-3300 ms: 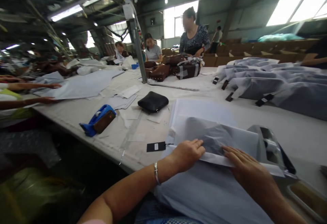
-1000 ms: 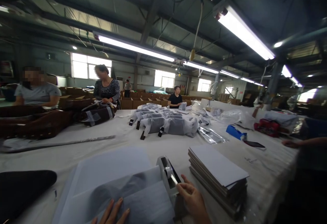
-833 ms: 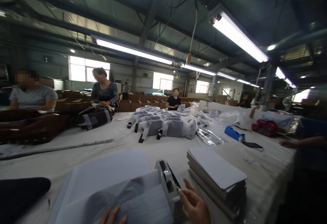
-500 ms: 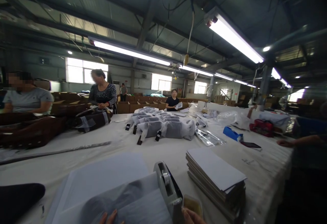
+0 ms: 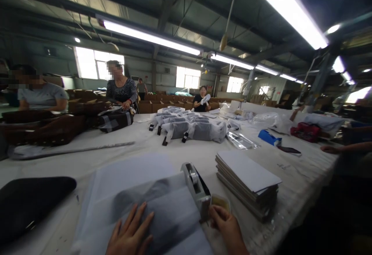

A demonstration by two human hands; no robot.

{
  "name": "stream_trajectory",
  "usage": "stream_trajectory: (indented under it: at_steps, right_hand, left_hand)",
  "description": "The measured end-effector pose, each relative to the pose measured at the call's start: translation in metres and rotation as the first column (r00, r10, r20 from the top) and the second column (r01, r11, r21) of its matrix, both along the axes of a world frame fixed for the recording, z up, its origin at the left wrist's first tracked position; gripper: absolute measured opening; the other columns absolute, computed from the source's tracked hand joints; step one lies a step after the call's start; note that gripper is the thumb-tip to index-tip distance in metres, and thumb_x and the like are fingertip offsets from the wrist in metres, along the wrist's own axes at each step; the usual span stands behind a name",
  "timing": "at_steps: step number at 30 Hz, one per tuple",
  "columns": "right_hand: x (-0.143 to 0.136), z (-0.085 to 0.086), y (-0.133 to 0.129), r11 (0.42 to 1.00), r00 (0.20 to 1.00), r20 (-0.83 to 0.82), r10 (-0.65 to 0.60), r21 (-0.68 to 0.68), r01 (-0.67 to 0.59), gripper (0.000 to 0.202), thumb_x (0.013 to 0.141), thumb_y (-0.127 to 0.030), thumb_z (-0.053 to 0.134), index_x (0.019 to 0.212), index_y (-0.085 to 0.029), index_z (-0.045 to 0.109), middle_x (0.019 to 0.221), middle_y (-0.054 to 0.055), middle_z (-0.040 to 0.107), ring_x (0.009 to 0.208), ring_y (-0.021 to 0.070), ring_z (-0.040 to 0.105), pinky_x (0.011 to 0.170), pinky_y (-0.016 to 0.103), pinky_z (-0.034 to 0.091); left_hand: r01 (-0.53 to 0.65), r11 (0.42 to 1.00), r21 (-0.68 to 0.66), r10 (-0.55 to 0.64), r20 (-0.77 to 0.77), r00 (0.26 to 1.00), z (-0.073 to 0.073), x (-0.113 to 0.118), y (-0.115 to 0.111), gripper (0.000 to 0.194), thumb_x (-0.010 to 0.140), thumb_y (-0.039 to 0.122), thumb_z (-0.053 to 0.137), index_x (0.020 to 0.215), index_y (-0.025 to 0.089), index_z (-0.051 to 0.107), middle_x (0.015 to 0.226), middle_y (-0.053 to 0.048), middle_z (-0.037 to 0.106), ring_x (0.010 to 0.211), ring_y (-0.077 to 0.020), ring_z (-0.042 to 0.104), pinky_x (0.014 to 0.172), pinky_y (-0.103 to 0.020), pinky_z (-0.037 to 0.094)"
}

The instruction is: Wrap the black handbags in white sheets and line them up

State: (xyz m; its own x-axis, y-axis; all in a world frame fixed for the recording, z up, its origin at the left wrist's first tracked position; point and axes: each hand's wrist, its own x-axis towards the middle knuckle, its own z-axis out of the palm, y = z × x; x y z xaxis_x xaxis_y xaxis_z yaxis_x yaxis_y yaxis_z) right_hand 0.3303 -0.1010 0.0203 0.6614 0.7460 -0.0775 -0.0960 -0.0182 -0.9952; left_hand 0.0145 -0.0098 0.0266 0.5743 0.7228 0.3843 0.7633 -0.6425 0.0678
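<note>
My left hand [image 5: 132, 230] lies open, fingers spread, on white translucent tissue paper [image 5: 186, 224]. A dark item [image 5: 162, 204] shows through the paper beneath my palm, its shape mostly veiled. My right hand [image 5: 225, 226] is closed, thumb and forefinger pinching tape at the front end of a grey tape dispenser [image 5: 197, 189]; the strip itself hardly shows. Just behind those fingers sits a small clear container with yellowish contents [image 5: 220, 201]. At the left edge lies a black bag-like item [image 5: 35, 199] with a small metallic detail.
Right of the dispenser stands a stack of white-topped boards [image 5: 247, 173]. Several paper-wrapped bundles with black tags [image 5: 200, 130] lie farther back, beside clear plastic sleeves [image 5: 240, 139]. A blue holder [image 5: 269, 136] is at right. Co-workers stand around the table; one person's hand [image 5: 328, 149] rests on its right side.
My view has tipped downward, so more of both hands shows. My left hand still presses on the paper, and my right hand stays at the dispenser's front end.
</note>
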Motion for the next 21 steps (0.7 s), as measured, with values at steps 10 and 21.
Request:
stream_trajectory:
  at_steps: [10, 21]
  right_hand:
    - [0.008, 0.015, -0.011, 0.990, 0.998, -0.011, 0.061, -0.125, -0.062, 0.048, 0.057, -0.048, 0.086, 0.088, -0.013, 0.075, 0.064, 0.000, 0.065, 0.058, 0.0108, 0.056, 0.062, 0.023, 0.052]
    - [0.005, 0.016, -0.019, 0.980, 0.992, 0.127, 0.018, -0.198, 0.007, 0.049, 0.056, -0.053, 0.083, 0.085, -0.014, 0.076, 0.070, 0.005, 0.070, 0.058, 0.0148, 0.060, 0.060, 0.027, 0.053]
  left_hand:
    - [-0.008, 0.993, -0.114, 0.015, 0.060, 0.998, 0.042, 0.007, -0.024, 0.041, 0.095, 0.030, 0.052, 0.137, 0.029, 0.052, 0.152, -0.007, 0.041, 0.141, -0.0309, 0.034, 0.109, -0.056, 0.037]
    - [-0.012, 0.994, -0.113, 0.017, 0.037, 0.999, 0.040, 0.006, -0.023, 0.043, 0.094, 0.032, 0.054, 0.137, 0.028, 0.052, 0.153, -0.006, 0.039, 0.142, -0.0325, 0.032, 0.108, -0.058, 0.037]
